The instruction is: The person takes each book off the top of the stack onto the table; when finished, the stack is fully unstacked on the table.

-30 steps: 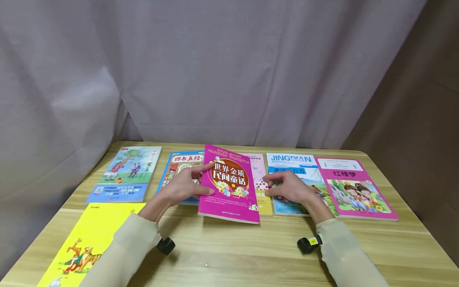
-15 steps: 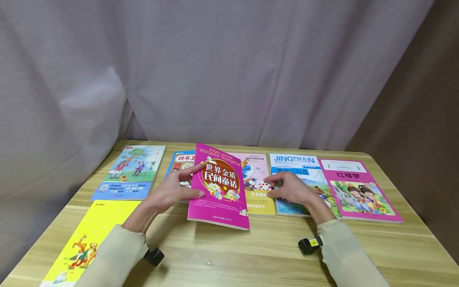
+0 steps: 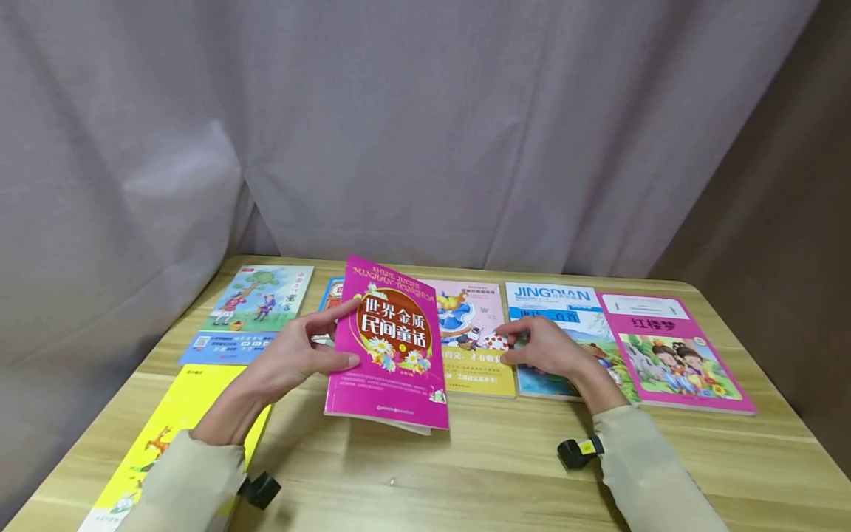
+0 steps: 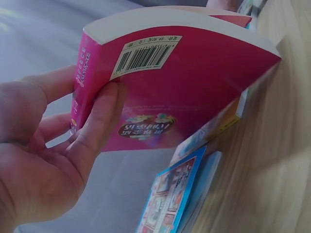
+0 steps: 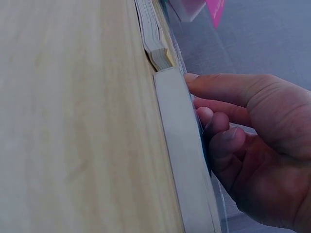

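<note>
My left hand grips a magenta paperback book by its spine side, thumb on the front cover. The book is raised and tilted above the table, its cover facing me. In the left wrist view, the barcode on the magenta back cover shows, with fingers of the left hand against it. Over the seam between a pink-and-yellow book and a blue-and-white book hovers my right hand, fingers loosely bent, holding nothing. Whether its fingertips touch a cover I cannot tell.
A magenta-bordered book lies at the right end of the row. On the left are a green-and-blue book and a yellow book, partly under my left sleeve. Another blue-edged book is mostly hidden. A grey curtain hangs behind the table.
My left hand has carried the magenta book leftward, uncovering more of the pink-and-yellow book and hiding most of the blue-edged one. The right hand has stayed nearly in place.
</note>
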`<state>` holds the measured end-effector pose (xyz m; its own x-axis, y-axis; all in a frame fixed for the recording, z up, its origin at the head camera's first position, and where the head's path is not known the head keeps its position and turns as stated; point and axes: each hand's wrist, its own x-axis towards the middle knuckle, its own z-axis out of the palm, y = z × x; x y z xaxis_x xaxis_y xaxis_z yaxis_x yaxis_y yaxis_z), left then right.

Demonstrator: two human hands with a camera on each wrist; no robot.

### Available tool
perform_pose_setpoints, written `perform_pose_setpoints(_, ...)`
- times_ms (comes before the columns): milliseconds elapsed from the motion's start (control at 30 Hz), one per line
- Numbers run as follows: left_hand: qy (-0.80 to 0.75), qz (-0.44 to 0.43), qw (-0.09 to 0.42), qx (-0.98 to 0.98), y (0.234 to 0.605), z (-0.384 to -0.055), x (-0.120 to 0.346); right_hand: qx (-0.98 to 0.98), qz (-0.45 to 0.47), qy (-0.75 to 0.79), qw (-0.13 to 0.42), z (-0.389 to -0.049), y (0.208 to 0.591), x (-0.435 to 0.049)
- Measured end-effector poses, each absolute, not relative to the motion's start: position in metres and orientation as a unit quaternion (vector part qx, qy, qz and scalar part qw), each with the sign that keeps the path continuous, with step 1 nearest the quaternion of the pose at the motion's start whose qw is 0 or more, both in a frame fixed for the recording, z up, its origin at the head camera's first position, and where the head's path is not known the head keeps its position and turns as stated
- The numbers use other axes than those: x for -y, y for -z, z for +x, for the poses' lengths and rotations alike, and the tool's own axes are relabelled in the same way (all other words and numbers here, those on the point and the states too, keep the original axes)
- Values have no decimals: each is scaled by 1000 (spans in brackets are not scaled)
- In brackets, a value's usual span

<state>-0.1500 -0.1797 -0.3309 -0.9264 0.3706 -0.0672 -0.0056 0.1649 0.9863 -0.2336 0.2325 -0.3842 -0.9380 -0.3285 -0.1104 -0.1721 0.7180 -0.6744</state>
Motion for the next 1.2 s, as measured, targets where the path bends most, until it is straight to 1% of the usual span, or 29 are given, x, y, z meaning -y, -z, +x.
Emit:
perform_pose_setpoints(233, -627, 95, 138, -761, 327, -133, 192, -920, -133, 349, 116, -234, 383, -232)
perform_pose_setpoints(500, -617, 98, 113, -773, 321, -115, 209, -921, -128, 349, 118, -234, 381, -233)
perform_pose_setpoints(833, -617, 70, 122, -774, 310, -80, 228, -916, -130, 358, 123, -234, 382, -231)
perform_pose_setpoints(933, -632, 69, 140, -759, 313, -69, 234, -913, -135, 364, 126, -234, 382, -232)
perform_pose_setpoints(1200, -691, 58, 222, -686, 334, -51, 242, -913, -136, 364, 127, -234, 383, -233)
